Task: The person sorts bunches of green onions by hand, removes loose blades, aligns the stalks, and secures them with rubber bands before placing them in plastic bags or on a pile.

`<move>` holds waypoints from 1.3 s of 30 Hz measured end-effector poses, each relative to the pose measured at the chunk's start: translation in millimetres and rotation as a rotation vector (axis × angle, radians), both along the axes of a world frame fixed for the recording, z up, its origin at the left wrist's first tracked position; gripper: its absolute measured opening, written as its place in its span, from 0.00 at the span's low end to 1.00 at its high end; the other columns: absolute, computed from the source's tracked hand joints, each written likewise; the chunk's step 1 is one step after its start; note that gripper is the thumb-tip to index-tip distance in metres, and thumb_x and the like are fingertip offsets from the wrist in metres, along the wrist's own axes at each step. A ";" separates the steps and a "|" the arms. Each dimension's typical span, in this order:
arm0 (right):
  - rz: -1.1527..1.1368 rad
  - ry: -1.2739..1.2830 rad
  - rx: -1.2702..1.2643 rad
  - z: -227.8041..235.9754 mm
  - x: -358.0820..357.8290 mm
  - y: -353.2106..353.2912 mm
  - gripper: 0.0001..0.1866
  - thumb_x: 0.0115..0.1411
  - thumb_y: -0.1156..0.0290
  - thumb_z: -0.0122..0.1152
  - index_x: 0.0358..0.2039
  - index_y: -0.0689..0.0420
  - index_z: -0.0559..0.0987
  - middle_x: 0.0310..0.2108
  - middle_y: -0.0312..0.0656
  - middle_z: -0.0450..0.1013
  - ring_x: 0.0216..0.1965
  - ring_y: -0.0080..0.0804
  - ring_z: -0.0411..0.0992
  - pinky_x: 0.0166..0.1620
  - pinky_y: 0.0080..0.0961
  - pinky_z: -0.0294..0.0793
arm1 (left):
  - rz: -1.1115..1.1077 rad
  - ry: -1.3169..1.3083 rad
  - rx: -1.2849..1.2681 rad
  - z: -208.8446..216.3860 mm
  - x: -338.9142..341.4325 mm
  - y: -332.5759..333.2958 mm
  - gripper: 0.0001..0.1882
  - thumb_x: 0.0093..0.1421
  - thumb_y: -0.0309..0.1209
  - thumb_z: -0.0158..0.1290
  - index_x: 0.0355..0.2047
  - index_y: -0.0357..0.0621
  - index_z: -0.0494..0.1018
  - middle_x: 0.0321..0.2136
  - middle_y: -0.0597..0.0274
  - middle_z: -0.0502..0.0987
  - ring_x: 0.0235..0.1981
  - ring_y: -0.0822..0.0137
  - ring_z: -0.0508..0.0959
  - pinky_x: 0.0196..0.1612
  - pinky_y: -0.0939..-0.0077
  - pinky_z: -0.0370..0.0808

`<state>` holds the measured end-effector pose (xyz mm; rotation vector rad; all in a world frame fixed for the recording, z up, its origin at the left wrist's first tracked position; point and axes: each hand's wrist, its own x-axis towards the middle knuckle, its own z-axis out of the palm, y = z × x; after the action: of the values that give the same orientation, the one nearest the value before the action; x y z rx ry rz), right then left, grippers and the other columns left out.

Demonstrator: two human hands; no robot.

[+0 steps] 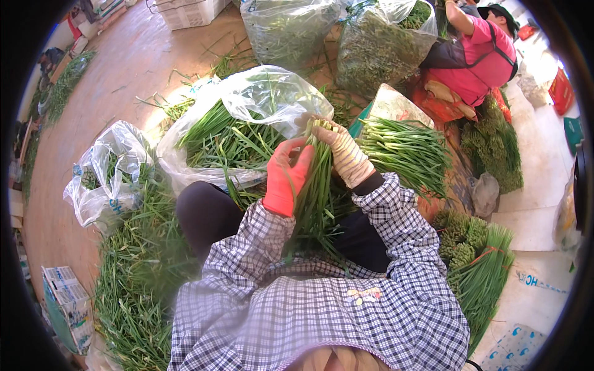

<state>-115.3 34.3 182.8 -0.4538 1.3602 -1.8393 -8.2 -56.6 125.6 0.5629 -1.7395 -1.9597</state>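
Note:
In front of my lap, a bunch of long green garlic chives (pixel 317 179) hangs with its pale cut ends up and its leaves trailing down. My right hand (pixel 344 151), in a pale striped glove, is wrapped round the bunch near those ends. My left hand (pixel 289 176), in a coral-red glove, has its fingers curled against the bunch's left side. Just beyond my left hand lies an open clear plastic bag (pixel 272 93) full of loose green stalks (pixel 232 142). To the right of my right hand, a pile of trimmed stalks (pixel 405 151) rests by a pale board (pixel 402 105).
Loose greens (pixel 139 272) cover the floor at my left, beside a smaller plastic bag (pixel 111 173). Tied bundles (pixel 479 266) stand at my right. Filled bags (pixel 383 49) and a white crate (pixel 185 13) are farther off. A person in pink (pixel 486 62) sits at far right.

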 end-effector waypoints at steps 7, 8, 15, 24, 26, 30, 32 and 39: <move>-0.019 -0.100 -0.044 -18.0 -6.2 -9.6 0.21 0.59 0.67 0.61 0.52 0.61 0.74 0.47 0.41 0.75 0.48 0.28 0.72 0.53 0.24 0.70 | -0.007 0.198 0.549 -17.3 -12.9 -14.0 0.11 0.64 0.33 0.53 0.38 0.36 0.75 0.29 0.70 0.77 0.29 0.83 0.72 0.31 0.87 0.70; -0.020 -0.102 -0.043 -18.2 -4.3 -12.1 0.21 0.59 0.67 0.61 0.52 0.61 0.74 0.47 0.41 0.75 0.48 0.28 0.72 0.53 0.24 0.70 | 0.035 0.186 0.474 -8.4 -10.8 -14.4 0.10 0.63 0.33 0.54 0.36 0.37 0.75 0.28 0.68 0.78 0.28 0.79 0.74 0.32 0.84 0.71; -0.078 -0.049 -0.015 -29.3 5.1 -32.7 0.17 0.59 0.70 0.61 0.49 0.60 0.77 0.43 0.35 0.76 0.44 0.22 0.72 0.49 0.18 0.71 | 0.294 0.133 -0.760 7.4 -16.9 -42.1 0.05 0.58 0.26 0.54 0.31 0.36 0.76 0.30 0.55 0.76 0.30 0.60 0.76 0.37 0.73 0.73; -0.085 -0.125 0.001 -12.8 17.3 -46.9 0.14 0.59 0.69 0.62 0.46 0.59 0.79 0.39 0.33 0.77 0.40 0.20 0.73 0.44 0.18 0.72 | 0.162 0.155 -0.148 -22.4 -14.7 -59.7 0.06 0.59 0.26 0.54 0.35 0.35 0.75 0.31 0.61 0.75 0.32 0.70 0.76 0.37 0.77 0.73; -0.106 -0.127 0.020 -17.2 13.3 -43.8 0.14 0.59 0.69 0.62 0.45 0.59 0.79 0.39 0.33 0.77 0.40 0.20 0.73 0.44 0.19 0.73 | 0.097 0.153 0.097 -17.0 -11.3 -55.0 0.07 0.60 0.27 0.54 0.36 0.35 0.75 0.32 0.61 0.75 0.32 0.71 0.75 0.37 0.77 0.73; -0.106 -0.035 0.043 -28.5 10.1 -40.4 0.15 0.60 0.70 0.61 0.47 0.60 0.78 0.41 0.35 0.77 0.41 0.21 0.73 0.46 0.19 0.72 | 0.069 0.072 -0.275 -7.2 -1.8 -50.0 0.09 0.58 0.27 0.56 0.37 0.36 0.76 0.39 0.62 0.73 0.32 0.73 0.75 0.39 0.79 0.73; -0.110 0.014 0.050 -27.3 11.9 -42.5 0.15 0.60 0.70 0.61 0.47 0.60 0.78 0.41 0.35 0.77 0.42 0.21 0.73 0.46 0.19 0.72 | 0.069 0.087 -0.178 -2.4 -1.1 -51.5 0.09 0.57 0.27 0.57 0.36 0.35 0.76 0.38 0.63 0.74 0.32 0.73 0.75 0.39 0.79 0.72; -0.078 -0.130 0.042 -15.9 13.9 -42.4 0.15 0.59 0.71 0.60 0.46 0.61 0.78 0.39 0.36 0.77 0.39 0.22 0.74 0.45 0.18 0.72 | -0.058 0.036 0.217 -16.6 -3.1 -62.3 0.08 0.62 0.29 0.53 0.38 0.37 0.74 0.37 0.63 0.75 0.34 0.74 0.75 0.40 0.82 0.71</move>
<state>-101.3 -8.1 166.9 -0.2584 1.3411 -1.8657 -11.2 -118.9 109.0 0.5512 -1.5485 -2.2019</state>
